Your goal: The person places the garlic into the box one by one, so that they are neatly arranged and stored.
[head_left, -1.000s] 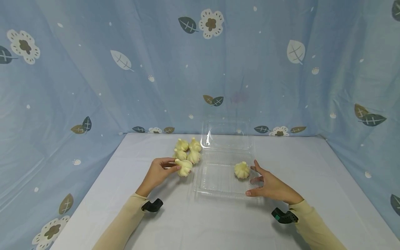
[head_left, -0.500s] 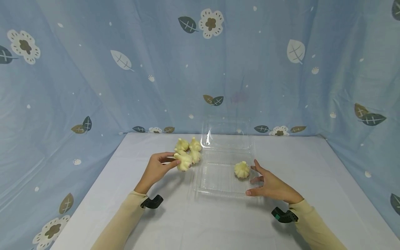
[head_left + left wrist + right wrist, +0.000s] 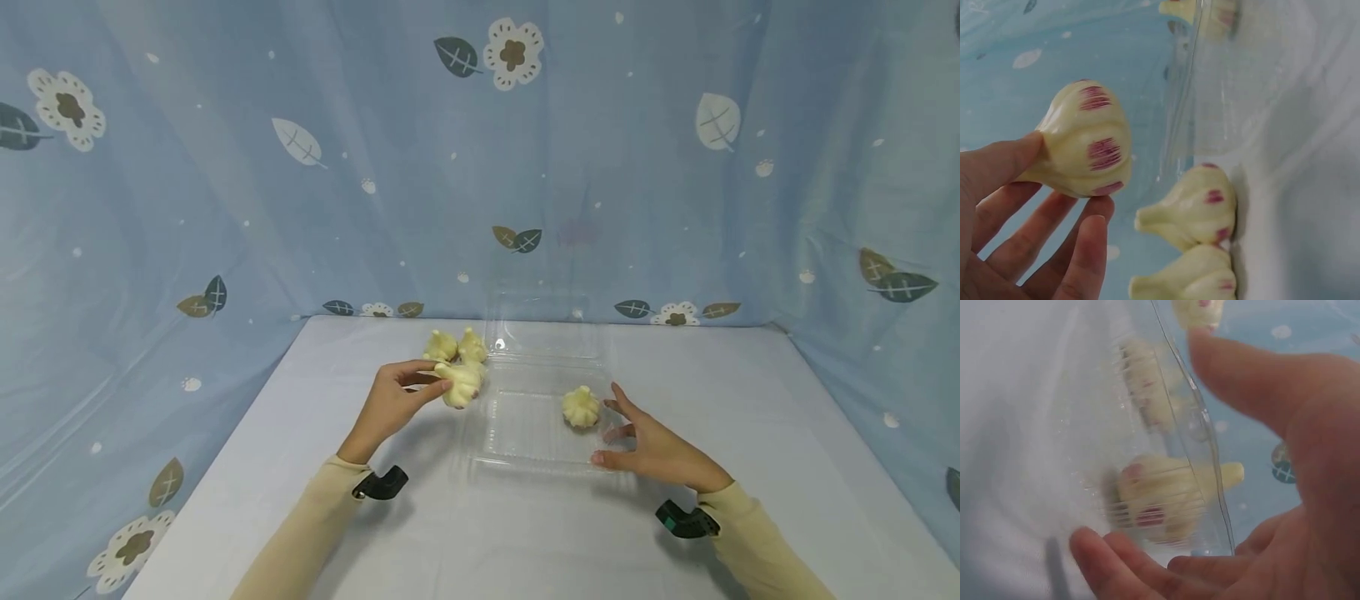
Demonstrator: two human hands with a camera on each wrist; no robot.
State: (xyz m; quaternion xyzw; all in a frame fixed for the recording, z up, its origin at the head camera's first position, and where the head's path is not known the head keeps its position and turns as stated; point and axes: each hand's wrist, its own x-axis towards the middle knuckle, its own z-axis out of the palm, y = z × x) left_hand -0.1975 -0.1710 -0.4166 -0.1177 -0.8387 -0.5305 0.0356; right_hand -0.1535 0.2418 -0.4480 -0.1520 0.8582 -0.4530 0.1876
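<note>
My left hand (image 3: 392,406) pinches a pale yellow garlic bulb (image 3: 461,386) (image 3: 1087,142) between thumb and fingers, lifted off the table at the left edge of a clear plastic clamshell tray (image 3: 525,442). One garlic bulb (image 3: 581,407) (image 3: 1163,497) lies inside the tray near its right side. My right hand (image 3: 649,450) (image 3: 1260,506) rests at the tray's right rim with straight fingers touching it. More garlic bulbs (image 3: 454,344) (image 3: 1194,209) sit on the table behind my left hand.
The tray's clear lid (image 3: 543,321) stands open at the back. A white table (image 3: 480,533) is walled on three sides by a blue floral curtain (image 3: 225,167). Black wrist camera mounts (image 3: 382,483) sit by both cuffs.
My left hand has lifted the garlic bulb off the table and carried it right toward the tray's left edge. The right hand has stayed at the tray's rim.
</note>
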